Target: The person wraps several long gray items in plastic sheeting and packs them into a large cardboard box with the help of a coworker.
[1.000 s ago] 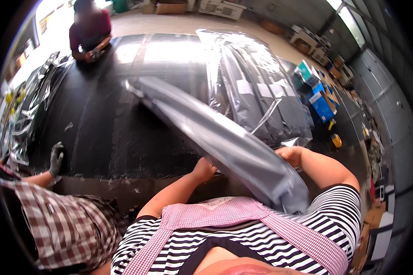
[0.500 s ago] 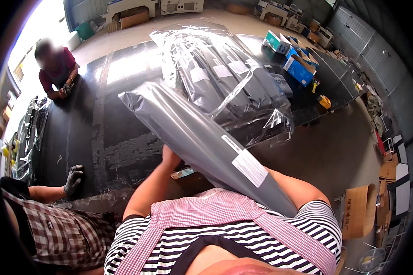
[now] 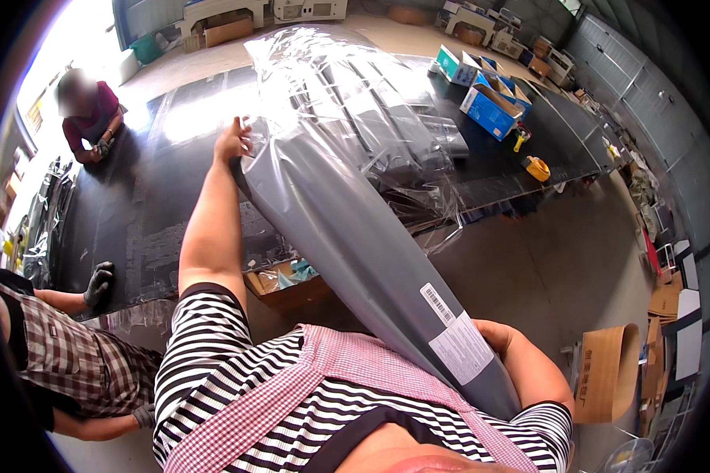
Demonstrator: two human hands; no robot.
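A long grey plastic-wrapped package (image 3: 347,229) slants across in front of me, from my right side up to the stack on the table. White labels (image 3: 459,347) are stuck near its close end. My left hand (image 3: 233,140) reaches out beside its far end, fingers spread, near the loose plastic of its corner. At the close end my right hand (image 3: 491,331) curls round the package's right edge, its fingertips hidden behind it. Similar grey packages (image 3: 386,118) under shiny clear film lie on the dark table (image 3: 146,197).
Blue boxes (image 3: 489,110), a green box (image 3: 456,66) and a yellow tape measure (image 3: 537,168) stand on the table's right. A person (image 3: 91,118) leans at the far left. A gloved hand (image 3: 99,284) of another person rests at the near edge. An open carton (image 3: 292,288) sits below.
My left hand has come out from under the package and stretched forward to its far end. The package has turned steeper, its far end going farther forward. The gloved hand has shifted slightly left.
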